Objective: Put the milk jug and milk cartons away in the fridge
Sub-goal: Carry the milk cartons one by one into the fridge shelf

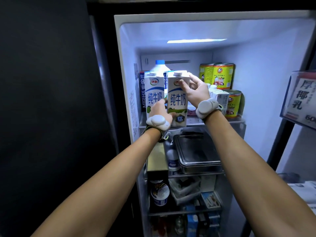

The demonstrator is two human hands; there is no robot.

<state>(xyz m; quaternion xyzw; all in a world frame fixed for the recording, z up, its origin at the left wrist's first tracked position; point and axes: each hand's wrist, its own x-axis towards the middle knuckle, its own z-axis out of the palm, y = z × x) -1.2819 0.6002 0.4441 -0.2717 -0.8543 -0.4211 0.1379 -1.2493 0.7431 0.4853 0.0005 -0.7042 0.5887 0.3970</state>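
The fridge [123, 65] stands open and lit, and both cartons are upright on its top shelf [196, 121], side by side at the front edge and just touching. The left carton [153, 94] is at 9 o'clock of the right carton [177, 100], near the fridge's left wall. The jug [159, 67], white with a blue cap, stands behind them at 12 o'clock, its neck showing over the gap between the two. The right hand [196, 89] grips the right carton high up from 3 o'clock, thumb on the printed front, fingers wrapped round the far side. The left hand [159, 108] holds the same carton low at its 7 o'clock corner, thumb on the front and fingers reaching up into the gap between the cartons. Each wrist wears a grey band [155, 121]. A blue box [142, 89] stands behind the left carton at 9 o'clock. At 3 o'clock on the same shelf are yellow cans [220, 74], with small cartons [219, 98] in front of them. On the shelf below, at 6 o'clock, lies a lidded metal tray [196, 154]; lower still sits a round tub [159, 194]. At far 3 o'clock a door shelf holds a printed pack [302, 94].
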